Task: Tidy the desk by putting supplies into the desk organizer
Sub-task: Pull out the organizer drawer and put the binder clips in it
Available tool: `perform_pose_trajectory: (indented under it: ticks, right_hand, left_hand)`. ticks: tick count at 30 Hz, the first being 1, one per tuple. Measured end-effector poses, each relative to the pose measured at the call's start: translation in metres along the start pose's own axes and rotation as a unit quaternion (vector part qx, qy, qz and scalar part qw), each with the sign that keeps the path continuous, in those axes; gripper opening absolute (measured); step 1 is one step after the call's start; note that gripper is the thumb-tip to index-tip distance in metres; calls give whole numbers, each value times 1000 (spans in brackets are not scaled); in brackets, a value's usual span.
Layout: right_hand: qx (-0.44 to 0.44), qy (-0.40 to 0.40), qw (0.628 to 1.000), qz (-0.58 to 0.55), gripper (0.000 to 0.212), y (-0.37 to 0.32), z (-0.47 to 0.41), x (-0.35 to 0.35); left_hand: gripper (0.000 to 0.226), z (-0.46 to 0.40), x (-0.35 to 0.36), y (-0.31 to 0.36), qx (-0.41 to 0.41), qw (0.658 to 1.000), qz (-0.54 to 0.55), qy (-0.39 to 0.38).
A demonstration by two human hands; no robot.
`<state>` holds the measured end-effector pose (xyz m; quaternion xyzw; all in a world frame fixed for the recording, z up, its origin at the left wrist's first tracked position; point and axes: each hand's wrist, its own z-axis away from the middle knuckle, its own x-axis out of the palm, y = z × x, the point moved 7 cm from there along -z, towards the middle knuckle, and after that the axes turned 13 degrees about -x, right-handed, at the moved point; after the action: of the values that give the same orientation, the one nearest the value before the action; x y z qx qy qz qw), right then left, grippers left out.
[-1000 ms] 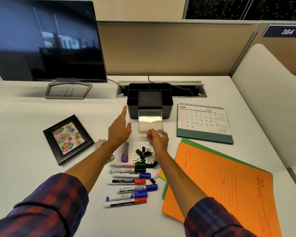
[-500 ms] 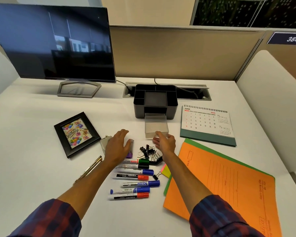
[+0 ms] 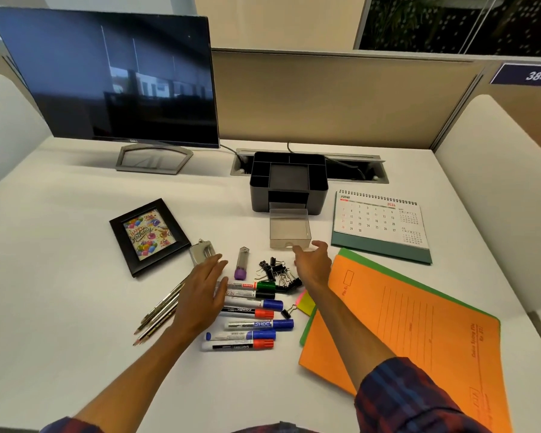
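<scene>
The right hand (image 3: 313, 264) has let go of the clear drawer (image 3: 290, 230) and pulled back; the left hand (image 3: 202, 295) has dropped over the pens (image 3: 250, 317). The drawer sticks out of the black organizer (image 3: 288, 182), empty. Both hands have fingers spread, holding nothing. The clips (image 3: 277, 271) lie close (a sleeve could sweep them), and the round pens might roll away.

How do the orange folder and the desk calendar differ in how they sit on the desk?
The orange folder lies flat; the desk calendar stands propped at a slant. The folder is plainly larger. The folder sits nearer the person, the calendar behind it, beside the organizer. Neither hand touches either one.
</scene>
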<state>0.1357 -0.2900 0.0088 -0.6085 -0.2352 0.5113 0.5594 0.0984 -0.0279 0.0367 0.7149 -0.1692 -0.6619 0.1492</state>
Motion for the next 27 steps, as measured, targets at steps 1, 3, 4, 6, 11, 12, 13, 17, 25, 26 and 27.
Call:
perform_pose_trajectory:
  ticks: [1,3,4,6,11,12,13,17,25,26,27]
  right_hand:
    - [-21,-8,999,25,45,-3,3,-2]
    - [-67,-31,994,82,38,-6,8,-3]
    - [-87,-40,989,111,36,-6,11,-4]
    - [-118,-59,978,161,37,-4,14,-6]
    - [-221,-148,940,213,35,-2,23,-11]
    - [-238,-174,929,226,39,-2,25,-11]
    - [-252,-198,916,243,44,-2,28,-11]
    - [-289,-262,871,298,49,-2,36,-10]
    - [-355,-271,816,367,37,-4,39,-8]
    - [-361,-268,812,372,35,-5,38,-8]
    - [-368,-265,808,375,32,-7,38,-8]
  left_hand:
    - [54,5,-1,-4,-1,1000,4,2]
    - [53,14,-1,-11,-5,1000,5,2]
    - [53,19,0,-15,-7,1000,3,-1]
    - [53,29,1,-21,-8,1000,-3,-1]
    - [55,45,5,-26,12,1000,1,-13]
    - [48,48,6,-27,11,1000,5,-19]
    - [44,50,9,-30,8,1000,14,-23]
    - [66,56,16,-39,-13,997,52,-50]
    - [59,56,20,-48,-15,997,47,-54]
    - [61,55,20,-49,-13,998,40,-54]
    - [63,53,21,-50,-9,998,31,-54]
